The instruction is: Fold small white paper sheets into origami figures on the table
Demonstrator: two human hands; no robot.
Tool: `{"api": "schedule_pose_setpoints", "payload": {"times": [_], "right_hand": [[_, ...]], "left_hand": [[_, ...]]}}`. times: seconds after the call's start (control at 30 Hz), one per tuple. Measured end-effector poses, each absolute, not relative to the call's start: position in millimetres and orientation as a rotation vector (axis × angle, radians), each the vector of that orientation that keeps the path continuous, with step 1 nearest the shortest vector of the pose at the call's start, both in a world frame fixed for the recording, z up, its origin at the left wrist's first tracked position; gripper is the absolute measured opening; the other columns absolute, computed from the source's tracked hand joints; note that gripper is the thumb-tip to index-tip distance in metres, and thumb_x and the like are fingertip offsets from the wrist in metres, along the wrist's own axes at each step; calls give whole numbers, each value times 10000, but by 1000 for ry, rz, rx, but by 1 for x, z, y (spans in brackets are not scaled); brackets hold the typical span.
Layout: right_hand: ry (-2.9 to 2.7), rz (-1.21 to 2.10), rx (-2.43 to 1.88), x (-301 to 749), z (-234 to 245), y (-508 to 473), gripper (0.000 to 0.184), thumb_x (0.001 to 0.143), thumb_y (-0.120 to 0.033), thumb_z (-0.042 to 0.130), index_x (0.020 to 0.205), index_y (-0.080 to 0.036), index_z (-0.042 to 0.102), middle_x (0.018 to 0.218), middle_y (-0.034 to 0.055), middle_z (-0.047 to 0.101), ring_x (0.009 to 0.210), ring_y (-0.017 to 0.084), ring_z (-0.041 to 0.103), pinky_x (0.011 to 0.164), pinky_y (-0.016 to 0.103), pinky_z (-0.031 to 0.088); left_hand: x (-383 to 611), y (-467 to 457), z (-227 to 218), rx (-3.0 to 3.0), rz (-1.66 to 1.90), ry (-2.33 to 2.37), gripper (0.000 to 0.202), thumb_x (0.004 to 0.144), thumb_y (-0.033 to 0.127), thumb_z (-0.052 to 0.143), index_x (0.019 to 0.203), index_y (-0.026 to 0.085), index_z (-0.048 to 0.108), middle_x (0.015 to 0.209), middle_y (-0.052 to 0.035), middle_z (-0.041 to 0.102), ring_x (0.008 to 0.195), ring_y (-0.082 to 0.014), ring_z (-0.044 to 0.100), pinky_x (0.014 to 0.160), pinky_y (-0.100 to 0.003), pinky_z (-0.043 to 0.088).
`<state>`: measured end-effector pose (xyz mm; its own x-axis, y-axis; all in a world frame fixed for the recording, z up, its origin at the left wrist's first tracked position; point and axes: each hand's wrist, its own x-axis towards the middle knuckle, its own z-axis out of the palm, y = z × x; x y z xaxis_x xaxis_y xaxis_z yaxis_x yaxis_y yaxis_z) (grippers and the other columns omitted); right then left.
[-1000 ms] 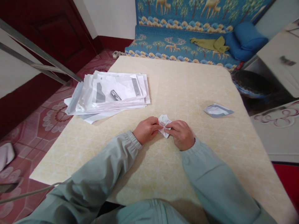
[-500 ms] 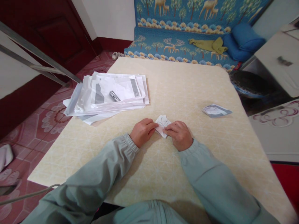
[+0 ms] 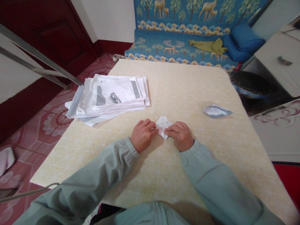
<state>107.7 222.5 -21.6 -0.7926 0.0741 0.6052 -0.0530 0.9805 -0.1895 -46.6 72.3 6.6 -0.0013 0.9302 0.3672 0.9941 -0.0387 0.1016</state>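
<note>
A small folded white paper piece (image 3: 163, 124) lies on the cream table (image 3: 178, 90) just in front of me. My left hand (image 3: 142, 135) pinches its left edge with curled fingers. My right hand (image 3: 181, 135) is closed on its right side, fingertips pressing the folds. Both wrists rest on the tabletop in pale green sleeves. Part of the paper is hidden under my fingers.
A stack of white and grey sheets (image 3: 110, 95) with a small metal object (image 3: 115, 97) on top sits at the table's left. Another folded paper piece (image 3: 217, 111) lies to the right. Beyond the table stands a blue patterned sofa (image 3: 187, 40) with a blue cushion.
Both hands stay on the folded paper with only small finger shifts. The view has drifted slightly; nothing else on the table has moved.
</note>
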Motion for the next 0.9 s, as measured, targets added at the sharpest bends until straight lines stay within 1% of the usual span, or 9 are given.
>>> {"api": "schedule_pose_setpoints", "payload": {"times": [0.1,0.23,0.37,0.47,0.6,0.67,0.77,0.83,0.9], "right_hand": [[-2455,287,-3,107,-21,222,215,885,-144,540,791,-227,714,796,-1,715,758,152,564,776,345,404],[-2431,356,-22,107,-22,222,246,875,-114,526,759,-227,712,784,10,714,749,156,573,736,337,430],[-2386,456,-19,106,-22,221,251,869,-95,514,766,-212,712,785,41,712,740,162,576,656,309,462],[-2368,507,-2,105,-20,221,255,872,-89,501,774,-199,709,776,56,705,735,165,574,636,300,476],[-2397,558,-9,107,-18,221,270,868,-83,478,809,-207,709,788,55,697,769,175,582,677,316,490],[-2406,608,-96,109,-17,220,271,857,-72,471,892,-202,706,867,63,693,835,181,596,731,327,498],[-2374,636,-325,111,-15,220,267,816,-70,515,984,-188,687,986,83,652,912,193,595,783,341,497],[-2352,579,-438,113,-14,221,219,784,-79,562,922,-183,697,963,83,634,907,207,578,790,357,490],[-2354,520,-504,114,-15,223,155,764,-92,598,835,-180,705,890,76,630,882,218,560,788,371,481]], "left_hand": [[-34,71,12,-2076,-554,-2040,167,872,178,536,921,193,695,1001,-62,662,951,-213,528,784,-369,401],[-20,73,6,-2041,-745,-2042,200,915,216,501,915,213,701,906,-40,682,849,-161,552,743,-318,420],[-14,77,0,-2056,-842,-2060,207,909,180,501,902,206,706,870,-41,685,830,-145,558,733,-289,442],[-15,78,1,-2090,-831,-2066,222,905,165,489,893,200,709,857,-42,686,825,-148,557,736,-290,452],[-14,77,4,-2115,-746,-2080,200,872,166,511,892,197,708,840,-43,681,857,-179,560,744,-322,450],[-12,76,4,-2112,-728,-2102,180,846,162,525,864,188,703,904,-51,679,883,-189,560,758,-335,450],[-10,75,3,-2087,-741,-2127,155,823,163,535,814,172,690,1119,-60,646,981,-207,549,812,-356,450],[-9,75,2,-2105,-742,-2121,152,821,162,534,833,169,685,1185,-52,629,1038,-216,538,844,-367,446],[-9,75,2,-2133,-740,-2103,167,830,164,526,892,172,681,1164,-44,652,1052,-216,541,857,-373,440]]}}
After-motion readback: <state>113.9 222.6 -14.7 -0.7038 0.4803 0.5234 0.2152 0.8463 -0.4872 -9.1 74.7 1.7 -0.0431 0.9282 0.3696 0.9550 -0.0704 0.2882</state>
